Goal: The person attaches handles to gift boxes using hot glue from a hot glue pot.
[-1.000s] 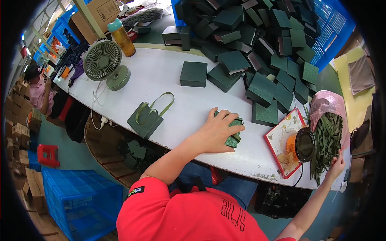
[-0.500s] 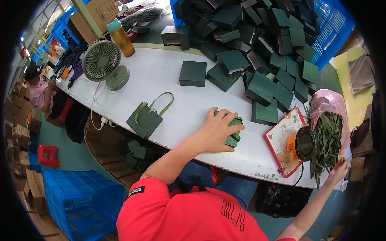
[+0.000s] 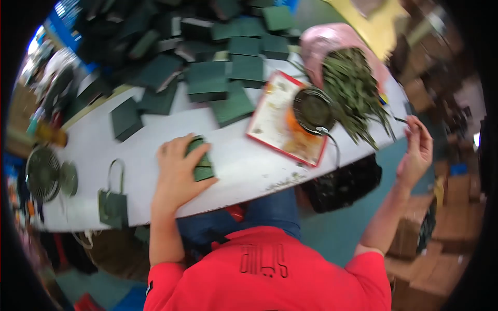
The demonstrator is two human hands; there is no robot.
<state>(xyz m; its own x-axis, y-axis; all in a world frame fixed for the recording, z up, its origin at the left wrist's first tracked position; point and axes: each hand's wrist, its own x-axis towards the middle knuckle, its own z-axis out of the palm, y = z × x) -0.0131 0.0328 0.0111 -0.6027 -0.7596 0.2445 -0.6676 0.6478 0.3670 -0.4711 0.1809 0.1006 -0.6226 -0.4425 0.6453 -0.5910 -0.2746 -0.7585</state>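
A worker in a red T-shirt (image 3: 270, 280) sits at a curved white desk (image 3: 236, 176), arms apart. The left hand (image 3: 179, 170) is spread over a small green box (image 3: 204, 168) near the desk's front edge, palm down, its fingers curled over the far side and its thumb along the near side; the box shows at the hand's three o'clock, a darker band across it. The right hand (image 3: 416, 146) is raised just past the desk's right end, its thumb and fingers drawn close together by a thin dark strip (image 3: 399, 119) at its eleven o'clock; blur hides whether they pinch it.

Between ten and eleven o'clock from the right hand, a bundle of olive-green ribbons (image 3: 355, 85) spills from a pink plastic bag (image 3: 315, 44). At two o'clock from the left hand lies a red-rimmed white tray (image 3: 265, 122), stained, bearing a round black-topped device (image 3: 314, 110) with an orange base and a cord.

Dark green boxes (image 3: 207, 80) heap up around twelve to one o'clock from the left hand; another green box (image 3: 126, 120) sits at half past ten. A small green handled bag (image 3: 113, 208) stands at eight o'clock, a desk fan (image 3: 42, 173) at nine, and an amber bottle (image 3: 52, 136) between nine and ten.
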